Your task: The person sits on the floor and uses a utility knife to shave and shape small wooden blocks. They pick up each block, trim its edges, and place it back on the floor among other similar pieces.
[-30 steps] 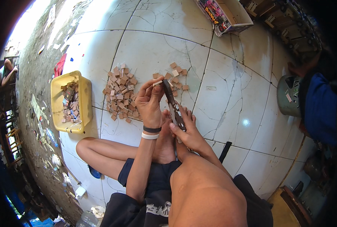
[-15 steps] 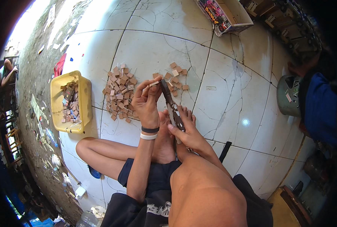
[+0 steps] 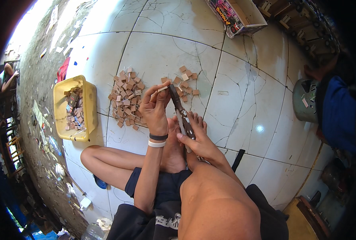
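Honestly, left hand [image 3: 154, 114] pinches a pale piece [image 3: 162, 89] beside the dark tool [image 3: 178, 104], right hand [image 3: 194, 141] clamped further down the tool, probably for steadiness.

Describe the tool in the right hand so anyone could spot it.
On the white tiled floor, find the bare feet. By them, the right hand grips a long, dark tool slanting toward the left hand. Whitish patches on its handle distinguish it from the plain tan blocks.
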`<state>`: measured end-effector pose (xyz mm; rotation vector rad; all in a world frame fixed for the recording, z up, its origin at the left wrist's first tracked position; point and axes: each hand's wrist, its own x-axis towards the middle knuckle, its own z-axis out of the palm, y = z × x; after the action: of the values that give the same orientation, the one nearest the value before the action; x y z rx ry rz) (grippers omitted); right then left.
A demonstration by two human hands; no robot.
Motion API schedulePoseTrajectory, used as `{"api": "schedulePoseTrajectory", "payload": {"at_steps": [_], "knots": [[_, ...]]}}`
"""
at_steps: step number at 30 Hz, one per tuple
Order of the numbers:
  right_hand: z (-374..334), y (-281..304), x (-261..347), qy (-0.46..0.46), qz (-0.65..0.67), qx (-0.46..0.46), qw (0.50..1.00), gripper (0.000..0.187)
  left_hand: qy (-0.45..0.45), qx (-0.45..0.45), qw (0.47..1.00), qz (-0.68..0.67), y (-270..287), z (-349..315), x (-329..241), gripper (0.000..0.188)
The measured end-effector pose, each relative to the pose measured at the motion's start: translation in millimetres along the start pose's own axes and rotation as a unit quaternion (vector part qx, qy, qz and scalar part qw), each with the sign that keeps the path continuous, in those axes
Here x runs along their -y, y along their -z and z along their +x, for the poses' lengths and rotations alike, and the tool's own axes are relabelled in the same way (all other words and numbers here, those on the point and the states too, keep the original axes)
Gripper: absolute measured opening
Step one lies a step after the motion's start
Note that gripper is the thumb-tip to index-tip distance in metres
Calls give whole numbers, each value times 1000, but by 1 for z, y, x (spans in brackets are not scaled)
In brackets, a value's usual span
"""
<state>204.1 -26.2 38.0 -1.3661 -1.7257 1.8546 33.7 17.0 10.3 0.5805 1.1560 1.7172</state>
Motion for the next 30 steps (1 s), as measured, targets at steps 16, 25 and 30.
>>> {"api": "schedulePoseTrajectory", "payload": {"at_steps": [16,25,30], "knots": [[5,-8,-5,2,-141,-62,988,78,-105,-68,981,148,-12,2,0,19],[7,2,13,52,-130,-112,984,90,-117,-58,979,156,-17,7,-2,21],[7,-2,10,52,-138,-120,982,89,-121,-53,978,164,-12,9,-2,18]]}}
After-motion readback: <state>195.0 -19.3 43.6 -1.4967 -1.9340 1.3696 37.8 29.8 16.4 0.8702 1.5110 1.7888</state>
